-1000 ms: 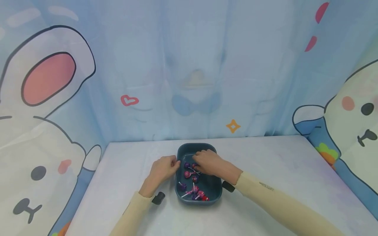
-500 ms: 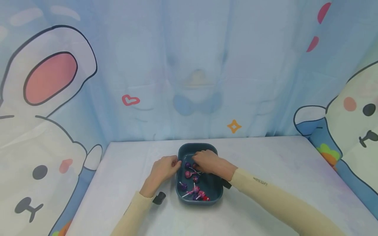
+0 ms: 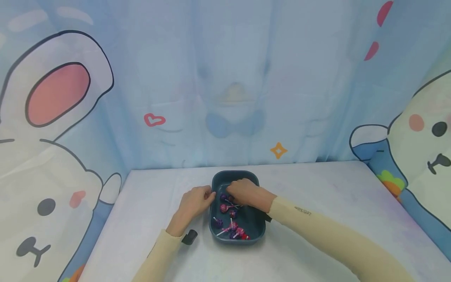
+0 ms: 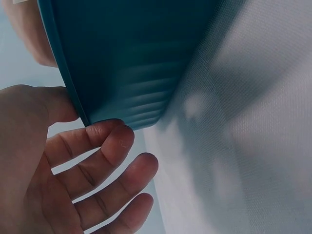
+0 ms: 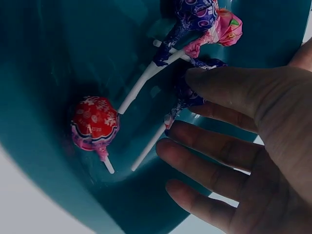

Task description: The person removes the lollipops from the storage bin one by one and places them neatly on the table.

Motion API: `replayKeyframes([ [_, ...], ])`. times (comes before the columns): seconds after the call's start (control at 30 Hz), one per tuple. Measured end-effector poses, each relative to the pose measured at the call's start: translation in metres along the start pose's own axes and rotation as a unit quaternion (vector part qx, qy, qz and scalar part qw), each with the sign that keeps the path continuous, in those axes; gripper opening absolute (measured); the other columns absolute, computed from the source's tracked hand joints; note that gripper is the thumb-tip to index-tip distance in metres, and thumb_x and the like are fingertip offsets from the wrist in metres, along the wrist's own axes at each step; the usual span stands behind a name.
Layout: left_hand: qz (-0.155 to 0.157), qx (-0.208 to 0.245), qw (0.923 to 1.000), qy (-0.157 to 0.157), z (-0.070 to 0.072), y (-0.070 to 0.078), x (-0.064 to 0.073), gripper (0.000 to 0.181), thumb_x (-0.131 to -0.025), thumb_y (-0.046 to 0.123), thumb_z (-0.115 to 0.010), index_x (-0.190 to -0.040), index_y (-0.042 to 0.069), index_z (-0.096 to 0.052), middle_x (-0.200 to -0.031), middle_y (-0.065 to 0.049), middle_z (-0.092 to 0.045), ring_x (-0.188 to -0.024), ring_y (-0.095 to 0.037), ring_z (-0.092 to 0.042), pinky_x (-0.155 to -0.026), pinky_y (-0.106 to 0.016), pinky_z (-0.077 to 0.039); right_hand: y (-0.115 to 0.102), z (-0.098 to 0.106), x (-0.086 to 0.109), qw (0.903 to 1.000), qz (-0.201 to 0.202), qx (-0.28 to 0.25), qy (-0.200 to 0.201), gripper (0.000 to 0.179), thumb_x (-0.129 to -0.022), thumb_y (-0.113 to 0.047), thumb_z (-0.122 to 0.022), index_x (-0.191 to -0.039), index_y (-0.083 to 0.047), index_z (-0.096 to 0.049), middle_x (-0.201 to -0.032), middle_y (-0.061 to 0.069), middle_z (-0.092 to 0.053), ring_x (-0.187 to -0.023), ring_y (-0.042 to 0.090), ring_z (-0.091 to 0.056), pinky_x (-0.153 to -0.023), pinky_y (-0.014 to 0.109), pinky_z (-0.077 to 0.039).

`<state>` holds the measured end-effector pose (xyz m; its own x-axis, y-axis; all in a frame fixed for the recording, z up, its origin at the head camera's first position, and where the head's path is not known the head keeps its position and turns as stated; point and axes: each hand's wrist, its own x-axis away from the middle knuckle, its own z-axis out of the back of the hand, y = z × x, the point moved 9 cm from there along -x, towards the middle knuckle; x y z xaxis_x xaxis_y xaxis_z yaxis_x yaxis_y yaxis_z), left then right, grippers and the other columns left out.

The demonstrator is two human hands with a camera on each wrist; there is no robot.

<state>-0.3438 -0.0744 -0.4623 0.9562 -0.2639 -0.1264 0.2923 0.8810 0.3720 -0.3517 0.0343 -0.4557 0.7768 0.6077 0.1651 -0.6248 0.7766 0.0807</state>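
My left hand (image 3: 195, 201) pinches the tub (image 3: 237, 242) at 10 o'clock; my nearer right hand (image 3: 246, 193) pinches a lollipop (image 5: 183, 91), stick (image 5: 149, 147) toward 7 o'clock in right wrist view.

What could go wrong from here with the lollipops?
1. Snag: the purple lollipop at the right hand sits close to crossed lollipop sticks, so lifting it might drag others along.
2. Tilt: the left hand pinches only one edge of the teal bin, so a tug there could tip or slide it.
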Motion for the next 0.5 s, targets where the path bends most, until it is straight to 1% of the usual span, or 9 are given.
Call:
replayKeyframes([
  [0.13, 0.000, 0.000, 1.0000, 0.001, 0.0005, -0.0002, 0.0000, 0.026, -0.090, 0.040, -0.050, -0.073, 0.021, -0.053, -0.058, 0.007, -0.048, -0.050, -0.008, -0.043, -0.044, -0.025, -0.032, -0.0018, 0.0017, -0.0024, 0.9999, 0.004, 0.010, 0.001, 0.013, -0.087, -0.027, -0.063, -0.085, -0.014, -0.066, -0.062, -0.003, -0.054, -0.055, 0.012, -0.048, -0.058, 0.030, -0.046],
  [0.37, 0.003, 0.002, 1.0000, -0.004, -0.0008, -0.0003, -0.0002, 0.026, -0.090, 0.040, -0.050, -0.074, 0.021, -0.053, -0.059, 0.007, -0.049, -0.050, -0.008, -0.043, -0.044, -0.026, -0.033, 0.0002, -0.0044, -0.0062, 0.9997, -0.009, 0.014, -0.018, 0.013, -0.087, -0.027, -0.063, -0.083, -0.015, -0.065, -0.062, -0.003, -0.054, -0.057, 0.013, -0.049, -0.059, 0.030, -0.046],
  [0.5, 0.006, 0.002, 1.0000, -0.005, -0.0007, -0.0006, 0.0000, 0.026, -0.090, 0.040, -0.050, -0.074, 0.021, -0.054, -0.058, 0.007, -0.049, -0.050, -0.009, -0.044, -0.045, -0.026, -0.033, 0.0005, -0.0057, -0.0069, 0.9996, -0.011, 0.018, -0.020, 0.013, -0.086, -0.028, -0.063, -0.083, -0.015, -0.065, -0.063, -0.003, -0.054, -0.057, 0.013, -0.049, -0.059, 0.030, -0.046],
])
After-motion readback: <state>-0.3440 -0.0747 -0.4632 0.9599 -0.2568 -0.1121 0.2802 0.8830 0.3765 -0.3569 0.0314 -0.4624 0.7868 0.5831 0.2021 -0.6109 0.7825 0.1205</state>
